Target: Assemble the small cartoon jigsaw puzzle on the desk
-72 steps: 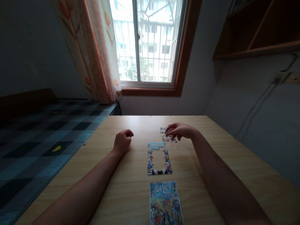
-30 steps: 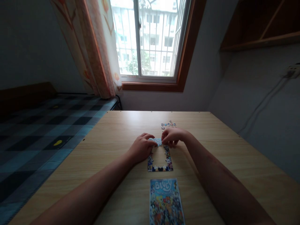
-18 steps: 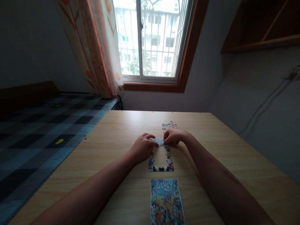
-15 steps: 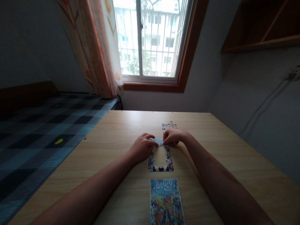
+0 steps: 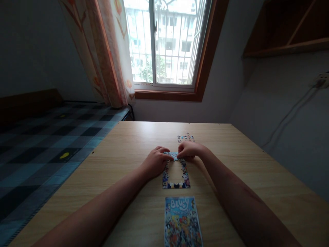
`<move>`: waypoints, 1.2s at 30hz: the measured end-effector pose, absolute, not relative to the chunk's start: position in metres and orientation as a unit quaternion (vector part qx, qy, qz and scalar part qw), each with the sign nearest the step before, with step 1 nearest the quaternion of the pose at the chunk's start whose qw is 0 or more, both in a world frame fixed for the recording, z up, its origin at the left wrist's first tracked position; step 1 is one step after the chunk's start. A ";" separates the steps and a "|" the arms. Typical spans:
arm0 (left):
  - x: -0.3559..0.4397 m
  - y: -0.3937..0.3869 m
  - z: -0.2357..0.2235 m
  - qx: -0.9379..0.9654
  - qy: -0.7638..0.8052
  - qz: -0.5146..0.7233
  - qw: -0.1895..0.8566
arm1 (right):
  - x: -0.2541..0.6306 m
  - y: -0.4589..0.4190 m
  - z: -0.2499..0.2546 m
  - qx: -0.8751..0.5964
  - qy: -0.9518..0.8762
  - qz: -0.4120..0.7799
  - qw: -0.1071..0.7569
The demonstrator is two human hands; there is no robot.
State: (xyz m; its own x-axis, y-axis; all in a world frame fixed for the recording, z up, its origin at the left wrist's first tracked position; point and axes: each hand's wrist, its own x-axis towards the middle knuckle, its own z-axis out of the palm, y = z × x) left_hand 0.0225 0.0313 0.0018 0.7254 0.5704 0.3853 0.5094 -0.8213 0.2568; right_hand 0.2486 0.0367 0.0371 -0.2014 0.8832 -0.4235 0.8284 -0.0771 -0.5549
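A partly assembled jigsaw puzzle (image 5: pixel 186 176) lies flat on the table, a rectangular frame of pieces around a bare middle, with a light-blue part at its far end. My left hand (image 5: pixel 155 162) rests on the puzzle's far left corner, fingers apart, index finger on the blue part. Over the far right corner, my right hand (image 5: pixel 190 149) is bent down with thumb and fingers pinched together at the blue part. Whatever sits between those fingertips is hidden. Just beyond the right hand are several loose puzzle pieces (image 5: pixel 186 137), partly covered by it.
A colourful "Bluey" picture sheet or box (image 5: pixel 182 221) lies nearer to me on the wooden table (image 5: pixel 123 212). To the left stands a bed with a checked cover (image 5: pixel 84 132). A barred window (image 5: pixel 172 48) is beyond the table, and a wall shelf (image 5: pixel 288 48) hangs at the right.
My right hand's fingertips have shifted slightly left along the blue part of the puzzle. The left hand stays in place.
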 end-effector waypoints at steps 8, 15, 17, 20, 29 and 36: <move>0.022 0.032 0.002 0.929 0.289 0.223 0.065 | 0.257 0.035 0.047 -0.627 -0.683 0.374 0.014; 0.023 0.033 0.000 0.928 0.289 0.225 0.061 | 0.260 0.037 0.045 -0.630 -0.699 0.338 -0.019; 0.023 0.033 0.000 0.929 0.288 0.224 0.060 | 0.258 0.038 0.043 -0.629 -0.701 0.335 -0.024; 0.023 0.031 0.001 0.930 0.286 0.222 0.060 | 0.257 0.039 0.043 -0.625 -0.704 0.336 -0.024; 0.026 0.023 0.002 0.945 0.277 0.170 0.047 | 0.255 0.039 0.044 -0.621 -0.694 0.364 -0.022; 0.026 0.020 0.006 0.940 0.292 0.160 0.071 | 0.258 0.037 0.049 -0.620 -0.688 0.376 0.028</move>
